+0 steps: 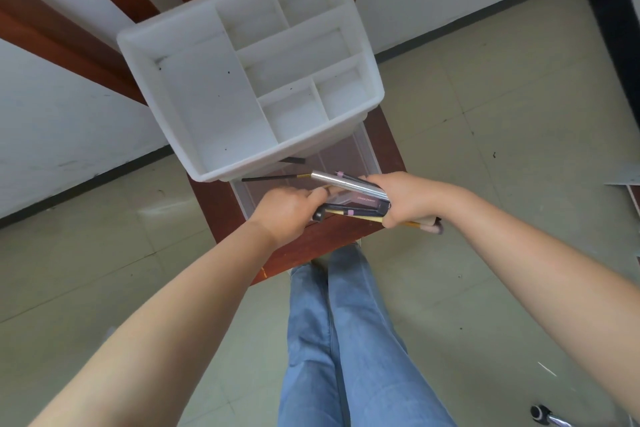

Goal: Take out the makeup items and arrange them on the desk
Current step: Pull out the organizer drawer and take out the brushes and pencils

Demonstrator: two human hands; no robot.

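Observation:
A white plastic organizer (180, 107) with several empty compartments stands on a narrow red-brown desk (221, 215). Its clear drawer (349, 156) is pulled out toward me. My right hand (408, 198) grips a bundle of makeup items (349, 187) above the drawer: a silver tube, a dark tube with lettering, and brushes whose pink bristles stick out to the right. My left hand (287, 211) is closed on the near ends of the same bundle. A thin black pencil with a gold band (273, 178) lies at the drawer's back, and another dark stick (292, 160) shows under the organizer's edge.
The desk is narrow, with pale tiled floor (485, 135) on both sides and my blue-jeaned legs (339, 340) below its near edge. White walls stand left and behind. A chair caster (540, 413) shows at bottom right.

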